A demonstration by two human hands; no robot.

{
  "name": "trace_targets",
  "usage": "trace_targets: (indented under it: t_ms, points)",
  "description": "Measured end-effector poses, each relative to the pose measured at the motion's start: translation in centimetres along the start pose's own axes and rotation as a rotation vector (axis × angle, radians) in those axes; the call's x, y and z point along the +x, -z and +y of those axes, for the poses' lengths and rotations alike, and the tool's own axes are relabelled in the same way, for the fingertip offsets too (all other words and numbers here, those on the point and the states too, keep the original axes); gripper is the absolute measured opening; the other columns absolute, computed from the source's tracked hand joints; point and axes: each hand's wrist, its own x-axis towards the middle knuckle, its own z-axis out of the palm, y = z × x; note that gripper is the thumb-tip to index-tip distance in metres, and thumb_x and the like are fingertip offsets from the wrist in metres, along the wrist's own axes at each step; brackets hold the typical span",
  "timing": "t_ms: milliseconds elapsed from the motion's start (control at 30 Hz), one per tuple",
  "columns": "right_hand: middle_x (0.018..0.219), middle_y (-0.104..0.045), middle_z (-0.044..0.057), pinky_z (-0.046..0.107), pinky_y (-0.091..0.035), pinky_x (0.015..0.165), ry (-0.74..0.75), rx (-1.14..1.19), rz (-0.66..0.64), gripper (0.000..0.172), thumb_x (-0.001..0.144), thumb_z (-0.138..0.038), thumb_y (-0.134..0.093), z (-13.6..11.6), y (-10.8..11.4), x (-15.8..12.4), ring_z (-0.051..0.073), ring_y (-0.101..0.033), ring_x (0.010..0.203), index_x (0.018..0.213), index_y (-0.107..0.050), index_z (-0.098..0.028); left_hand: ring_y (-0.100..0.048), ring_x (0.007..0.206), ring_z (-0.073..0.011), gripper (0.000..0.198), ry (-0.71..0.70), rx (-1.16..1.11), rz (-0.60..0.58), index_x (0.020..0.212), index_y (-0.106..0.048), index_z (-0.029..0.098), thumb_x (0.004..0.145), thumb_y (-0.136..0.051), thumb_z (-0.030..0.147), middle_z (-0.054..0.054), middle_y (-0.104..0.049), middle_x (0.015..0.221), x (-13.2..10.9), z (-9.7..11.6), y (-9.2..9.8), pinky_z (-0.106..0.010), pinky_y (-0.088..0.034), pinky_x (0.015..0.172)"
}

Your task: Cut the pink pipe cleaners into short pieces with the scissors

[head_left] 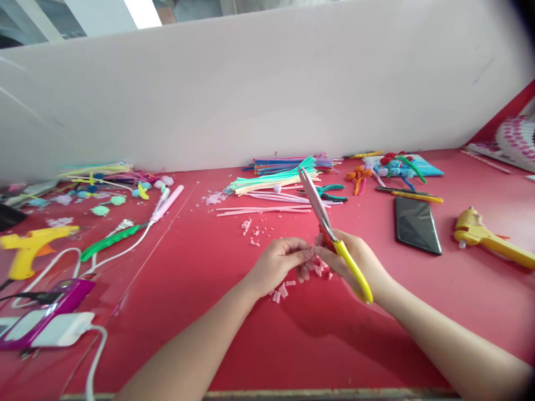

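Note:
My right hand (359, 250) holds scissors (320, 206) with yellow handles, their blades pointing up and away from me. Its fingertips meet those of my left hand (284, 259), whose thumb and finger are pinched together. What sits between them is too small to make out. Short pale pink cut pieces (281, 292) lie on the red table just under my hands, and more pink bits (320, 267) show between them. Farther off are pink fuzzy scraps (246, 224) and long pink pipe cleaners (263, 210).
Bundles of green and cream pipe cleaners (271, 179) lie at the back, beside green-handled pliers (332, 193). To the right are a black phone (417, 225) and a yellow glue gun (493, 236). On the left stand another yellow glue gun (29, 245), a green-handled cutter (111, 241) and a purple power strip (71, 298).

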Motion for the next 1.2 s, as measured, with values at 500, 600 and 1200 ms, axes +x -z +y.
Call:
trace_targets:
  t_ms: [500,600,1200]
  points:
    - [0.059,-0.057,-0.001,0.021,-0.027,0.046,0.104,-0.629,0.154,0.024,0.069,-0.045,-0.045,0.1,0.6,0.1,0.012,-0.05,0.049,0.072,-0.047,-0.022,-0.049,0.046,-0.0086,0.01,-0.17,-0.127,0.418,0.068,-0.058,0.014,0.066,-0.059,0.024,0.0,-0.056,0.056,0.5,-0.4,1.0,-0.021,-0.04,0.046]
    - [0.062,-0.058,0.0,0.021,-0.026,0.046,0.119,-0.748,0.167,0.027,0.07,-0.048,-0.044,0.3,0.5,0.1,0.013,-0.052,0.051,0.077,-0.047,-0.022,-0.049,0.049,-0.008,0.009,-0.217,-0.217,0.524,0.071,-0.058,0.013,0.065,-0.059,0.021,-0.001,-0.056,0.059,0.6,-0.4,1.8,-0.02,-0.039,0.046]
    - [0.048,-0.05,-0.002,0.022,-0.019,0.042,0.177,-0.884,0.142,0.034,0.075,-0.052,-0.034,1.1,0.2,0.2,0.011,-0.045,0.04,0.076,-0.046,-0.02,-0.052,0.051,-0.0087,0.005,-0.266,-0.293,0.555,0.067,-0.056,0.015,0.065,-0.057,0.019,0.001,-0.055,0.058,0.2,0.5,2.0,-0.021,-0.042,0.05]
